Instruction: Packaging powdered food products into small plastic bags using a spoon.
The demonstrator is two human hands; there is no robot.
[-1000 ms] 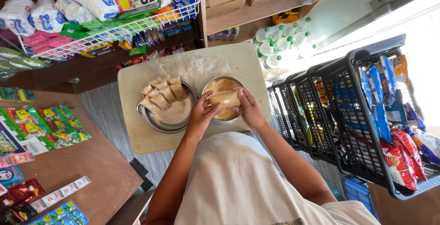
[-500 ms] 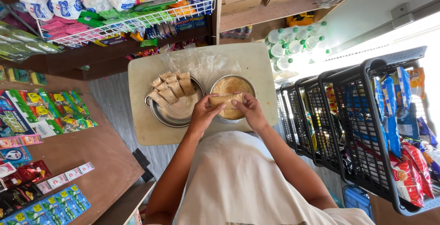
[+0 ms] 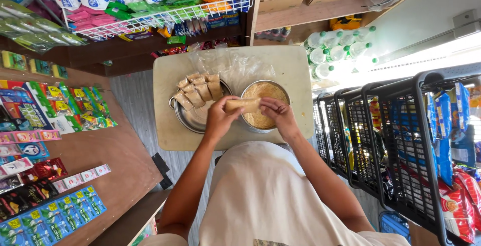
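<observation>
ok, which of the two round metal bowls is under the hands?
The right bowl, holding tan crumbs; both hands grip a roll over it. The left bowl holds finished rolls.

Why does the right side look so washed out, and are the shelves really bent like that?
Head view: daylight from the right blows out the strip behind the water bottles and above the black wire racks; the wide lens bows the shelf edges and the small table; the centre is sharp and evenly lit, where the left hand and right hand hold a wrapped roll.
</observation>
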